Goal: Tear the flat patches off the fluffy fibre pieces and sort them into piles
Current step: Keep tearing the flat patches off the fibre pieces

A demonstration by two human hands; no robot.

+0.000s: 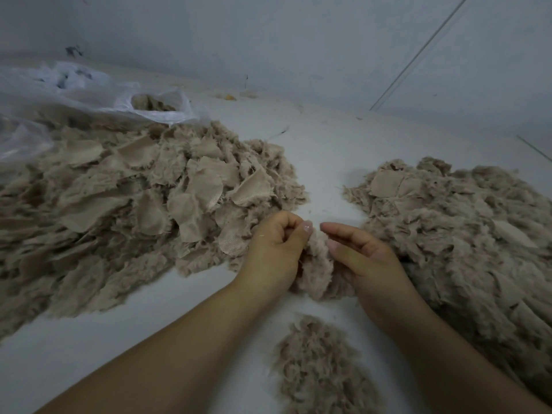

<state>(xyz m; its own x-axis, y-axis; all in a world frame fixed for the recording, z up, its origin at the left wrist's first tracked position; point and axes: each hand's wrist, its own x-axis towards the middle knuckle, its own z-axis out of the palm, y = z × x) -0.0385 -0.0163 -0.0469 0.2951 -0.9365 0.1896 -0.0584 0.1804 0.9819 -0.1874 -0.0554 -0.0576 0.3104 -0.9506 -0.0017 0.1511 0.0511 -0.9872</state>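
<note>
Pinching hard, the fluff (315, 264) is held between left fingers (286, 227) and right fingers (343, 231); fluff could be ripped, patch unseen.

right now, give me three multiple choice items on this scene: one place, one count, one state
1. Where is the clear plastic bag?
A. far left
B. near right
C. between the hands

2. How many fibre heaps lie on the table?
A. one
B. three
C. five

3. What is the left hand doing?
A. lying flat
B. pinching the fluffy piece
C. pointing

Answers: 1 A, it lies behind the left heap; 2 B, left, right heap and small near heap; 3 B, its fingers curl on it, opposite the right hand.
</note>
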